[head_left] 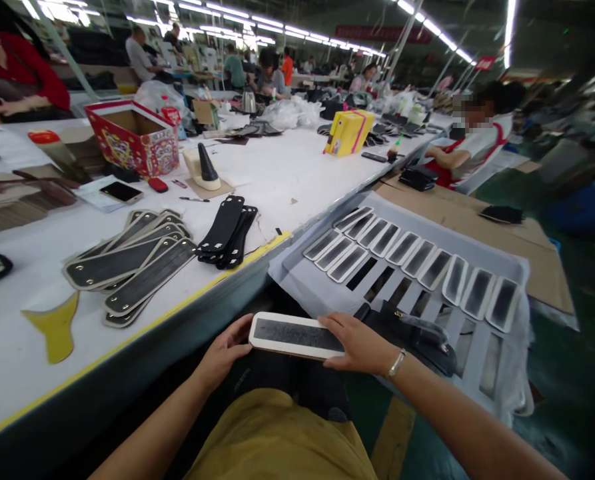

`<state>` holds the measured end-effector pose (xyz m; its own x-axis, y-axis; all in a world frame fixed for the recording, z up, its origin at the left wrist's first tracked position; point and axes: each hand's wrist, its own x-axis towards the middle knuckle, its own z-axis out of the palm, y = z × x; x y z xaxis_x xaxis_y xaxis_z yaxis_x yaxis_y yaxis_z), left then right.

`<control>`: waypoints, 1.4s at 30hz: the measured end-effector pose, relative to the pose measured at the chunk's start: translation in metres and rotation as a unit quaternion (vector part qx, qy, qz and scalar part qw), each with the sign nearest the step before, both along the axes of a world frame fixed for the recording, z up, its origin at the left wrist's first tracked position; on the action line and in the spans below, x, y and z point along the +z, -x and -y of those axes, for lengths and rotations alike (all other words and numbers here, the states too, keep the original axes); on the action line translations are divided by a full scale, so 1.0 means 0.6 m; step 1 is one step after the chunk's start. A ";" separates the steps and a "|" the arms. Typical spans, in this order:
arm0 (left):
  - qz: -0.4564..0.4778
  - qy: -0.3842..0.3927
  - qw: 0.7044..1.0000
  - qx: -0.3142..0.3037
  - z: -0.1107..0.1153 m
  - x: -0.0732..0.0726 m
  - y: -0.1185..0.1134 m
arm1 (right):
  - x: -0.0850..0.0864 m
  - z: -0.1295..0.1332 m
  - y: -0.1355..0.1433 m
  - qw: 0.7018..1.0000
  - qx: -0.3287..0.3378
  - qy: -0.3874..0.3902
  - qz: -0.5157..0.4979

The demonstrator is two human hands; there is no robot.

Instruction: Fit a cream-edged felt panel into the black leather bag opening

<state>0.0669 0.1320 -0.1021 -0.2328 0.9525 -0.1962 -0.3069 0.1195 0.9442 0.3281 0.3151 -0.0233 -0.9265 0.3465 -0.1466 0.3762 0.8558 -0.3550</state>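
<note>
The white-edged dark strip (297, 335) sits level over my lap at six o'clock; my left hand (223, 353) pinches its left end with curled fingers; my right hand (360, 345) clamps the right end, fingers together; the tray (327, 297) of matching strips (417, 259) lies at two o'clock, the bench (287, 167) at eleven.

**Lighting and image quality, head view**

Illumination came from rows of ceiling tube lights (297, 30), which burned out to white streaks at the top of the frame. The white table (297, 167) was bright and evenly lit, with only soft, short shadows beneath the items on it. The floor at lower right was dim. Wide-angle distortion bent the table edge and stretched the frame's corners. Distant workers appeared soft; faces were pixelated.
</note>
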 end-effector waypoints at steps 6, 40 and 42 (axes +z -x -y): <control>0.013 0.026 1.000 0.004 -0.002 0.012 0.002 | -0.002 0.017 -0.007 0.998 -0.016 -0.055 0.000; -0.496 0.017 0.841 -0.215 -0.073 0.049 0.073 | -0.008 0.007 0.024 0.996 -0.021 -0.080 0.031; -0.531 0.016 0.817 -0.225 -0.075 0.053 0.068 | -0.008 0.009 0.022 0.996 -0.027 -0.073 0.038</control>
<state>0.0263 0.1771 -0.0701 0.0845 0.9869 -0.1373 0.7650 0.0240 0.6436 0.3148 0.3099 -0.0280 -0.8940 0.4189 -0.1592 0.4445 0.8740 -0.1964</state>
